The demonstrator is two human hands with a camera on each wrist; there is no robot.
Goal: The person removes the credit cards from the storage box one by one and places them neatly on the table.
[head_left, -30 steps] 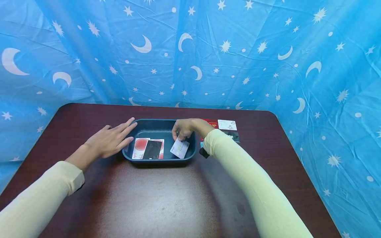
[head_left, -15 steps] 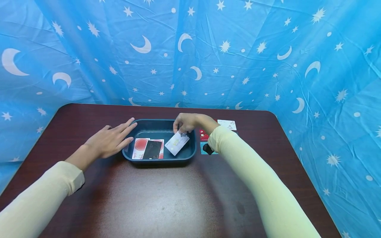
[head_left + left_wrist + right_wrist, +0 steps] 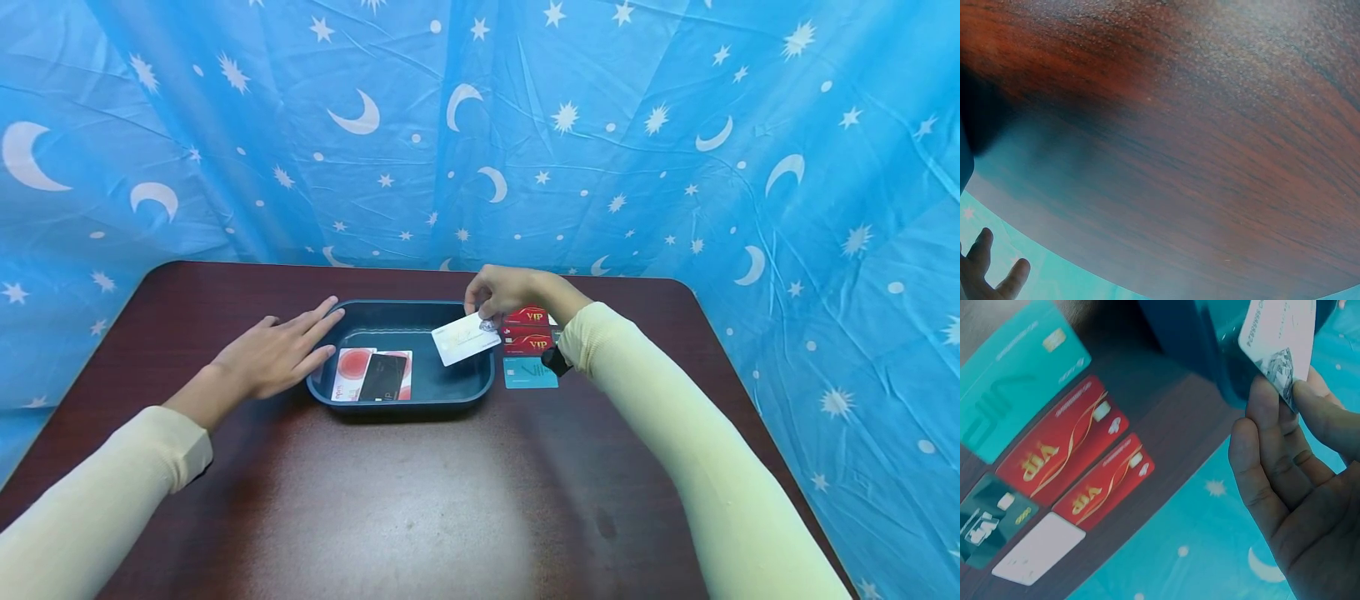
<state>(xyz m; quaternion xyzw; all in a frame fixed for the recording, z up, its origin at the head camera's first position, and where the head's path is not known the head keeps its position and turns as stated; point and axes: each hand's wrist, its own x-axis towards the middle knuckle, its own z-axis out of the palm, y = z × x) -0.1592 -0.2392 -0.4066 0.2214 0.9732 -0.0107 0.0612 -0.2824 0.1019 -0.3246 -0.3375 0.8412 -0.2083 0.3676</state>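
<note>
My right hand (image 3: pixel 504 292) pinches a white VIP card (image 3: pixel 467 338) by its corner, held above the right rim of a dark blue tray (image 3: pixel 427 406). A grey diamond picture marks the pinched corner of that card in the right wrist view. Inside the tray's left half lie a black card (image 3: pixel 383 377) and a white card with red circles (image 3: pixel 352 373), the black one overlapping another red-and-white card. My left hand (image 3: pixel 281 354) rests with straight fingers on the tray's left edge.
Right of the tray, on the brown table (image 3: pixel 420 500), lie a teal card (image 3: pixel 529 373), two red VIP cards (image 3: pixel 1063 442), a dark green card (image 3: pixel 991 522) and a white card (image 3: pixel 1038 550). A blue curtain (image 3: pixel 450 150) hangs behind the table.
The right hand has lifted the white VIP card from inside the tray and moved up and right with it. More cards beside the tray have come into sight. The left hand has stayed still.
</note>
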